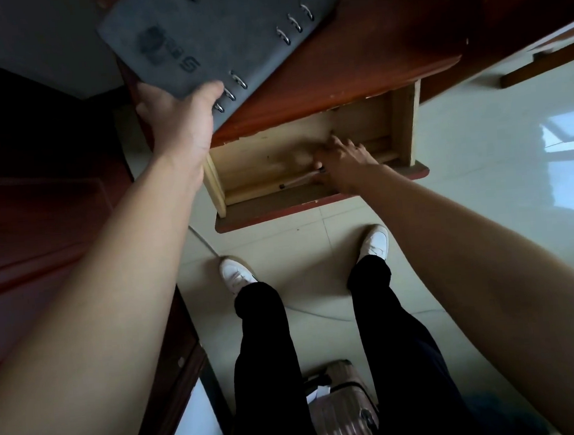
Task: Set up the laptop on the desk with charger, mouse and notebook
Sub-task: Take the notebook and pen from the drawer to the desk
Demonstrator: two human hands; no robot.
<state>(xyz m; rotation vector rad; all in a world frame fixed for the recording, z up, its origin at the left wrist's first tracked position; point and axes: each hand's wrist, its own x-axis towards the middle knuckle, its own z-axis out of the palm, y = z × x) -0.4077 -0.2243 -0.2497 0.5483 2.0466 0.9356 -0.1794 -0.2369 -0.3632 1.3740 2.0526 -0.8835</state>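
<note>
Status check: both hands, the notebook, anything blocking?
Left hand gripping grey ring-bound notebook at desk edge. Right hand inside open drawer, at a pen; grip unclear, blurred. Suitcase on floor between legs; nothing blocking hands.

Dim, window glare on floor [530, 136], edges warped

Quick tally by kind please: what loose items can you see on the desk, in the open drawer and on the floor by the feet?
Notebook, grey ring-bound, on the desk, left hand gripping its corner: 1
Pen, in the open drawer at the right hand: 1
Suitcase, pink, on the floor: 1
Total: 3
</note>
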